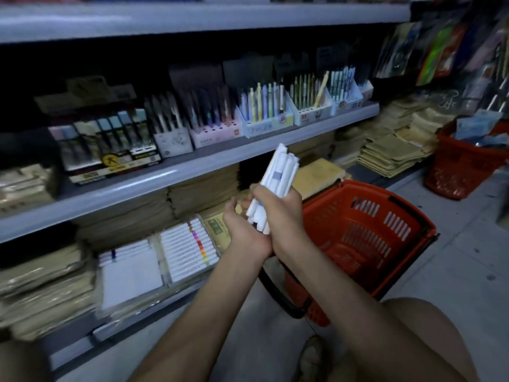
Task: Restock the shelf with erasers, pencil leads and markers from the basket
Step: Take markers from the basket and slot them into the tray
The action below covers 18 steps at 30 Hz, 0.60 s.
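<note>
Right hand (278,205) gripping markers (281,169), left hand (242,230) cupped open, wrists touching

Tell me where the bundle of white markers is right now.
Head view, centre: the bundle of white markers is gripped in the right hand, its lower ends over the open left hand, just left of the near red basket.

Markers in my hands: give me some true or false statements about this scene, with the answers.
1. The right hand grips a bundle of white markers. True.
2. The near basket sits on the shelf. False: it stands on the floor.
3. The left hand holds a pen box. False: it is by the markers' lower ends, with no box in it.
4. The far basket has goods in it. True.
</note>
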Each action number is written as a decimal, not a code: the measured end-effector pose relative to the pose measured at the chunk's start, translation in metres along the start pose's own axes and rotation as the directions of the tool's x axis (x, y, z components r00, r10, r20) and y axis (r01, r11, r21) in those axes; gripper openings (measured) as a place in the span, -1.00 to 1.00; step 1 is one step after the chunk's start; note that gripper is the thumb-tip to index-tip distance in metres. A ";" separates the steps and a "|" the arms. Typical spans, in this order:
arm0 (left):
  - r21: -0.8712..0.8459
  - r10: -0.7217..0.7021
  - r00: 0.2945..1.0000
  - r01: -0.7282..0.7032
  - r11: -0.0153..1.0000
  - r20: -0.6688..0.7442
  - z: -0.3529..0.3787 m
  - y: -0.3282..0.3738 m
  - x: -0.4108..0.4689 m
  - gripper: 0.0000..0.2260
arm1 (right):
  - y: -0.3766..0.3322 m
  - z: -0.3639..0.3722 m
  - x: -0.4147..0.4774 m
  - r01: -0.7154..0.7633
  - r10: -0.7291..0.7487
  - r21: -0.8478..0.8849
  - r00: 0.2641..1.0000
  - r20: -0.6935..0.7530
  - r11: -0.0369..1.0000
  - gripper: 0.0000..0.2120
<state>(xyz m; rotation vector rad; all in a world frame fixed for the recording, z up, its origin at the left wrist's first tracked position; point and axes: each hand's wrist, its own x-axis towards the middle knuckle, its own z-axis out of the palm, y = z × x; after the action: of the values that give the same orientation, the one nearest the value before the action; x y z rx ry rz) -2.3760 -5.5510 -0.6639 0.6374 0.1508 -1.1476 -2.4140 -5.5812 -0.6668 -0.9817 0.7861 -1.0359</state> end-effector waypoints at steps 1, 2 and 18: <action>0.050 -0.021 0.999 0.019 0.999 0.039 -0.004 0.012 -0.005 -0.50 | -0.002 0.011 -0.005 -0.018 0.018 0.016 1.000 0.020 1.000 -0.71; 0.097 -0.041 0.996 0.033 0.995 0.077 -0.010 0.024 -0.011 -0.56 | -0.004 0.021 -0.009 -0.044 0.044 0.009 0.998 0.046 0.999 -0.74; 0.536 0.043 0.996 0.005 0.844 -0.078 -0.170 0.204 -0.050 -0.80 | 0.081 0.166 -0.052 -0.202 0.737 -0.749 0.457 0.497 0.631 -0.85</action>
<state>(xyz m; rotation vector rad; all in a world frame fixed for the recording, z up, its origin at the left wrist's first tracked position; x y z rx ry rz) -2.1822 -5.3667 -0.7014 1.1871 -0.1131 -1.1468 -2.2571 -5.4709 -0.6767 -1.4662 0.5768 0.2963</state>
